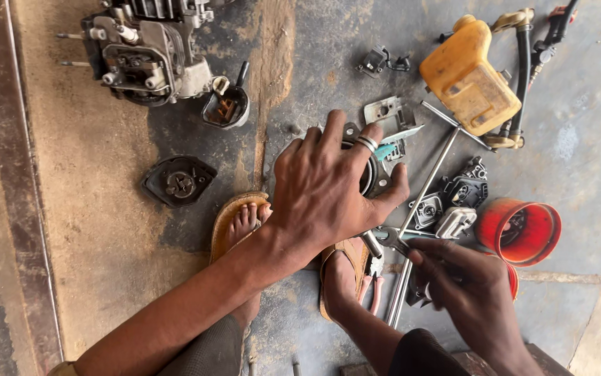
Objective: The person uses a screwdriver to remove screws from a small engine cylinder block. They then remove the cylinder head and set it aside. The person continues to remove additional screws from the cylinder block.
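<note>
My left hand (328,188) lies spread over a round dark metal engine part (374,175) on the concrete floor, fingers wrapped over its rim, a ring on one finger. My right hand (464,292) is lower right, fingers closed around a small dark part, next to a long T-shaped metal wrench (431,182) and pliers (387,240) lying on the floor. My two sandalled feet (241,226) rest under my left arm.
A small engine block (148,52) stands top left, with a black cup-like cover (225,106) and a round black cover (178,180) near it. A yellow fuel tank (469,76) with hoses is top right. A red bowl (523,231) and several small grey parts (453,202) lie right.
</note>
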